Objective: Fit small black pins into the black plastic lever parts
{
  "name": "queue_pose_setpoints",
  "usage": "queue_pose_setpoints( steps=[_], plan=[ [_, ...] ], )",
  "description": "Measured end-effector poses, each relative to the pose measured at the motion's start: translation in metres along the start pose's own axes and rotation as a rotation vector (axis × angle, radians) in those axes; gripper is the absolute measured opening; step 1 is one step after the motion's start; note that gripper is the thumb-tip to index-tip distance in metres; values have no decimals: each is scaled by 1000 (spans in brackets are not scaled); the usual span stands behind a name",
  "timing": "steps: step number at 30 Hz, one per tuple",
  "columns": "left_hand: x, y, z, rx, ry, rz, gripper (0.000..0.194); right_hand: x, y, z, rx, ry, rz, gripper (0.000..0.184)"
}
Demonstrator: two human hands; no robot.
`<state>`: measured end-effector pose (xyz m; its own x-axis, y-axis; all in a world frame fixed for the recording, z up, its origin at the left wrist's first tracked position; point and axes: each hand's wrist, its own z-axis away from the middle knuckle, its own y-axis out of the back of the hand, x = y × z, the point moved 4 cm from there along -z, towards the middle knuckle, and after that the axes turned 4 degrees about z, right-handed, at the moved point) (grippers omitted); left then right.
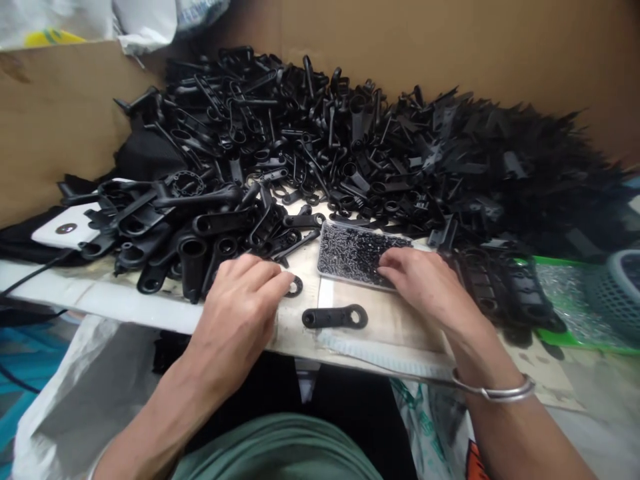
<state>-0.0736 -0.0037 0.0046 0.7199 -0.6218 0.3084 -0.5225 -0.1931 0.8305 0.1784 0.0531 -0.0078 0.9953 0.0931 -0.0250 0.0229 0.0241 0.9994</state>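
Observation:
My left hand (245,300) is closed over a black plastic arm, whose ring-shaped end (296,287) sticks out past the fingertips; the hand hides the remainder. A similar black plastic arm (327,317), with a round hole at each end, lies flat on the table just to the right. At the right edge of a shallow clear tray (327,275), my right hand (417,277) has thumb and fingers pinched together among small dark pieces (350,250) that look like screws. Whatever the pinch holds is too small to make out.
A large heap of black plastic parts (310,127) fills the back, against cardboard walls (450,47). More arms (193,250) are piled at left by a white box (65,227). Black parts (495,287), a green tray (550,267) and a grey basket (615,293) stand at right.

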Motion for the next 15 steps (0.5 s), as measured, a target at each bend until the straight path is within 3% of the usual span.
queue_pose_setpoints(
  steps=[6, 11, 15],
  plan=[
    [14, -19, -34, -164, -65, 18, 15, 5, 3, 7, 97, -17, -147, 12],
    [35, -49, -70, -251, -210, 119, 18, 11, 7, 19, 285, 24, -400, 14],
    [42, -77, -94, -344, -269, 197, 25, 19, 10, 33, 317, -13, -497, 16]
  ],
)
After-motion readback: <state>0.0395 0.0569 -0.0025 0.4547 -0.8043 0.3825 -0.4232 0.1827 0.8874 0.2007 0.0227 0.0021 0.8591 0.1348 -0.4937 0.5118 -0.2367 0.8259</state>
